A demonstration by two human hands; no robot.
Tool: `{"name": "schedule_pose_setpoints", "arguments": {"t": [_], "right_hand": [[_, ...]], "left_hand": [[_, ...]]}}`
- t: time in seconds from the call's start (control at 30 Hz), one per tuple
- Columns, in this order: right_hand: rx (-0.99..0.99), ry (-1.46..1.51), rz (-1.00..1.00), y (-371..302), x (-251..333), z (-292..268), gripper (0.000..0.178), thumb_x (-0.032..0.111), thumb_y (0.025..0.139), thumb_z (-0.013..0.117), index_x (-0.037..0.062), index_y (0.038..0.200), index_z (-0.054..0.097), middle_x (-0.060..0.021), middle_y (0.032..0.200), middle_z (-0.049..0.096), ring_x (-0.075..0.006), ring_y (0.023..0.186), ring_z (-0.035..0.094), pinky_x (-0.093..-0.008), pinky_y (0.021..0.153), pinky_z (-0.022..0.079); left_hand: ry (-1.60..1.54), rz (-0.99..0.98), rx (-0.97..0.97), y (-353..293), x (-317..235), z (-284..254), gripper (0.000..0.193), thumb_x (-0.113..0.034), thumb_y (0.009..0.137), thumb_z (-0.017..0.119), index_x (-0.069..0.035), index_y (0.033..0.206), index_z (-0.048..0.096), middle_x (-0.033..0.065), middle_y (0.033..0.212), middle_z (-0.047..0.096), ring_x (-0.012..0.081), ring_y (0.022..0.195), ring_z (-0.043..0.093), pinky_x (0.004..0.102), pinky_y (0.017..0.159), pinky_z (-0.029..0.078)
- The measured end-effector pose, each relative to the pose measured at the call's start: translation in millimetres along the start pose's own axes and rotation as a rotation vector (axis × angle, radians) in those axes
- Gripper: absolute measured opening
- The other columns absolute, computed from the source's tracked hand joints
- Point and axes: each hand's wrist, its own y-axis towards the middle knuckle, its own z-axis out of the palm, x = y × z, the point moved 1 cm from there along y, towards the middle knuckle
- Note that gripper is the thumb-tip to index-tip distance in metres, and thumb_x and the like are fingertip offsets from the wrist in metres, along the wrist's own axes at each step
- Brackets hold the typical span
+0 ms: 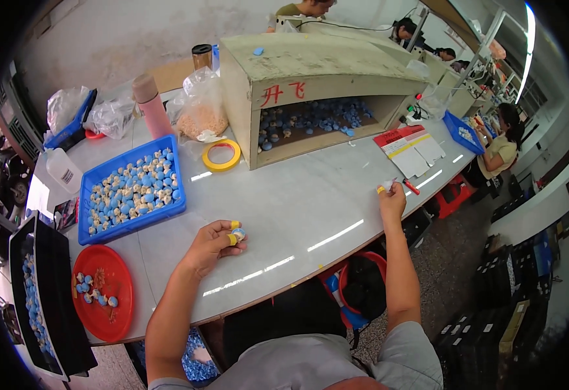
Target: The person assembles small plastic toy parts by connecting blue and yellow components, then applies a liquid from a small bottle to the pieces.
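Observation:
My left hand (211, 246) is over the table's near middle, yellow tape round its thumb and a finger. Between those fingertips it pinches a small round blue-and-cream piece (239, 234). Farther right, my right hand (394, 203) is raised above the table near its front edge, with yellow tape on one fingertip. Its fingers are closed on a small whitish thing (389, 185), too small to name. Left of my left hand, a blue tray (133, 225) is filled with many similar blue-and-cream pieces. A red round plate (117, 320) nearer me holds several more.
A wooden box shelf (323, 68) with blue pieces inside stands at the back. Yellow tape roll (221, 168), pink bottle (153, 112) and clear bag (201, 117) lie left of it. Cards (411, 151) and a red marker (411, 187) are right. A black crate (63, 312) flanks the table's left end.

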Motion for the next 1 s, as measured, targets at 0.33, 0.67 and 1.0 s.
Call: {"name": "schedule_pose_setpoints", "arguments": {"t": [0.33, 0.67, 1.0], "right_hand": [[-0.46, -0.079, -0.229, -34, 31, -11, 0.031, 0.019, 0.078, 0.076, 0.0012, 0.099, 0.06, -0.008, 0.085, 0.06, -0.0253, 0.076, 0.059, -0.0397, 0.073, 0.047], [0.179, 0.152, -0.678, -3, 143, 109, 0.02, -0.004, 0.08, 0.061, 0.0028, 0.098, 0.06, -0.0127, 0.093, 0.062, -0.0297, 0.082, 0.061, -0.0392, 0.073, 0.05], [0.488, -0.458, -0.667, 71, 158, 187, 0.036, 0.008, 0.075, 0.064, 0.0123, 0.11, 0.069, -0.0182, 0.102, 0.068, -0.0379, 0.093, 0.065, -0.0444, 0.085, 0.052]], "left_hand": [[-0.022, -0.009, -0.017, 6, 6, -5, 0.028, -0.001, 0.089, 0.062, 0.004, 0.115, 0.054, 0.0142, 0.106, 0.066, 0.022, 0.093, 0.068, 0.0255, 0.079, 0.057], [-0.038, -0.016, 0.004, 4, 5, -5, 0.028, -0.003, 0.088, 0.065, 0.004, 0.113, 0.054, 0.0143, 0.106, 0.066, 0.0217, 0.095, 0.068, 0.0273, 0.082, 0.057], [-0.044, -0.039, 0.02, 8, 7, -8, 0.031, 0.0, 0.088, 0.061, 0.007, 0.116, 0.052, 0.0153, 0.106, 0.065, 0.0222, 0.098, 0.068, 0.0249, 0.084, 0.056]]}}
